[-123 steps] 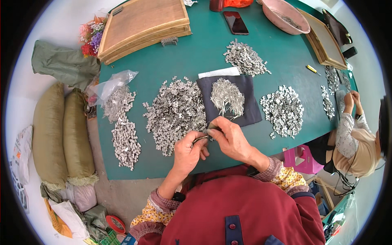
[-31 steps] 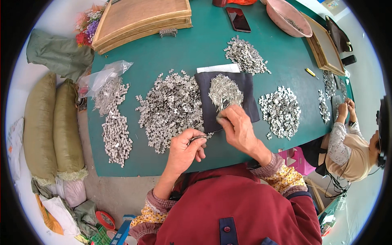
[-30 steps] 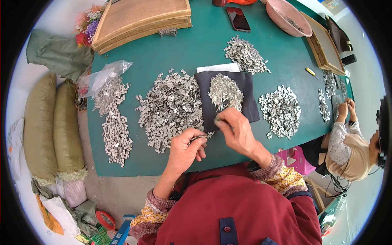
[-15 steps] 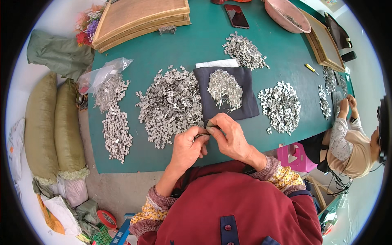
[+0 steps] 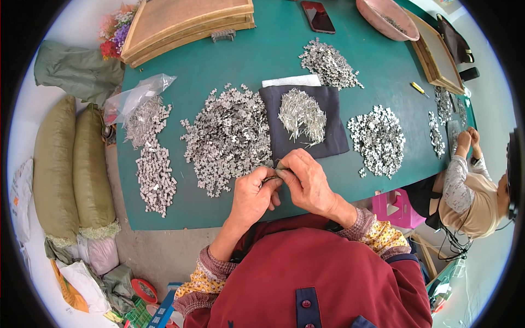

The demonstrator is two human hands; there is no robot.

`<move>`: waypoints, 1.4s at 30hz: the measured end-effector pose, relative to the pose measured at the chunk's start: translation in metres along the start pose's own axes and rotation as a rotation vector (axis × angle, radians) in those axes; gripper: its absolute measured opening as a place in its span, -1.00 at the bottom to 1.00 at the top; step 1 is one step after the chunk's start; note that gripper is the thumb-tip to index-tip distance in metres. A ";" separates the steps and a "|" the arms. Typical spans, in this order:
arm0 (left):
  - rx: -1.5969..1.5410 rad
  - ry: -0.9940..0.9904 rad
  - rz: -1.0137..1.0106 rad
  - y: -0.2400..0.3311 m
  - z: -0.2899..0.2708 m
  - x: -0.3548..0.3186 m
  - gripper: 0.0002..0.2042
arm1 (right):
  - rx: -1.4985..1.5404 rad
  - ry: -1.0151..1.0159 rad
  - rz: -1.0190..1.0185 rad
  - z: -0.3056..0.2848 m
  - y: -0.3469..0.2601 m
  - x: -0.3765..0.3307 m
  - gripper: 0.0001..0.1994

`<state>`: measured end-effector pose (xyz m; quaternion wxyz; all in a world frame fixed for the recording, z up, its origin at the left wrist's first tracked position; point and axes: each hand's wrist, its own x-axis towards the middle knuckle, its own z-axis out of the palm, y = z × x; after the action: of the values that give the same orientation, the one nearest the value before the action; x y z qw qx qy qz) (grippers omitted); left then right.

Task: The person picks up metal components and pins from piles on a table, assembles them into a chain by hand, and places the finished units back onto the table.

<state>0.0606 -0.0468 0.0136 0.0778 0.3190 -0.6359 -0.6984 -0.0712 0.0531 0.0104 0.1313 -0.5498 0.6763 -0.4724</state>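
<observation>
Both hands meet at the near edge of the table, just below a dark cloth [image 5: 336,143]. My left hand [image 5: 252,195] is closed, with a small dark strip [image 5: 270,179] pinched between thumb and forefinger. Thumb and fingers of my right hand [image 5: 306,183] press together at the strip's other end; whatever is between those fingertips is hidden. A bundle of thin silvery metal pins [image 5: 302,116] lies on the cloth beyond my hands. To the left spreads a large heap of small grey metal links [image 5: 227,139]. A smaller heap of brighter links [image 5: 376,141] sits to the right.
More link piles [image 5: 156,177] lie at the left beside a clear plastic bag [image 5: 143,95]. Farther back are stacked wooden trays [image 5: 188,24], a phone [image 5: 318,17], a pink basin [image 5: 383,22] and a yellow-handled screwdriver [image 5: 419,89]. A co-worker's hands [image 5: 468,141] work at the right.
The view has shifted slightly. My hands keep the same pinched pose around the strip, with barely any finger movement visible.
</observation>
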 end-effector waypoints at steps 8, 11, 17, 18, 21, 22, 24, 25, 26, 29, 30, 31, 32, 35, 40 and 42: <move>-0.159 0.053 -0.065 -0.004 0.000 0.002 -0.93 | -0.407 -0.068 -0.293 -0.005 -0.010 -0.008 -0.62; -0.053 0.017 -0.003 0.002 0.000 -0.004 -0.92 | -0.445 -0.096 -0.339 -0.012 -0.007 -0.016 -0.55; -0.117 -0.066 0.013 0.003 0.000 -0.005 -0.93 | -0.258 -0.079 -0.241 -0.024 -0.006 -0.011 -0.64; -0.118 -0.067 0.015 0.004 -0.001 -0.003 -0.93 | -0.173 -0.107 -0.174 -0.032 -0.004 -0.007 -0.70; -0.219 -0.005 -0.066 -0.002 -0.007 0.005 -0.90 | -0.359 -0.010 -0.134 -0.042 0.020 0.010 -0.81; -0.218 -0.004 -0.062 -0.004 -0.008 0.004 -0.90 | -0.435 -0.028 -0.151 -0.044 0.031 0.014 -0.82; -0.231 -0.006 -0.092 -0.004 -0.010 0.003 -0.90 | -0.480 -0.054 -0.165 -0.043 0.040 0.024 -0.84; -0.230 -0.003 -0.090 -0.004 -0.010 0.003 -0.90 | -0.524 -0.082 -0.176 -0.042 0.043 0.027 -0.87; -0.241 0.000 -0.094 -0.004 -0.010 0.002 -0.90 | -0.523 -0.082 -0.179 -0.041 0.047 0.029 -0.87; -0.239 0.010 -0.099 -0.002 -0.011 0.001 -0.90 | -0.572 -0.156 -0.237 -0.040 0.053 0.032 -0.87; -0.225 0.012 -0.102 -0.002 -0.012 0.001 -0.90 | -0.604 -0.162 -0.246 -0.039 0.052 0.033 -0.87; -0.225 0.017 -0.104 -0.002 -0.012 0.000 -0.90 | -0.636 -0.167 -0.254 -0.037 0.051 0.034 -0.87; -0.218 0.015 -0.086 -0.003 -0.011 0.000 -0.90 | -0.631 -0.169 -0.255 -0.036 0.048 0.035 -0.87; -0.214 0.005 -0.063 -0.002 -0.009 0.000 -0.90 | -0.520 -0.072 -0.222 -0.029 0.037 0.034 -0.88; -0.110 -0.017 -0.023 0.001 -0.006 0.000 -0.93 | 0.140 -0.130 0.103 -0.018 0.003 0.016 -0.90; -0.122 -0.003 -0.017 0.000 -0.003 -0.001 -0.94 | 0.147 -0.149 0.110 -0.014 0.001 0.014 -0.89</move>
<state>0.0627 -0.0489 0.0138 0.0902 0.3179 -0.5895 -0.7371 -0.0870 0.0478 0.0218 0.2471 -0.5342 0.6573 -0.4707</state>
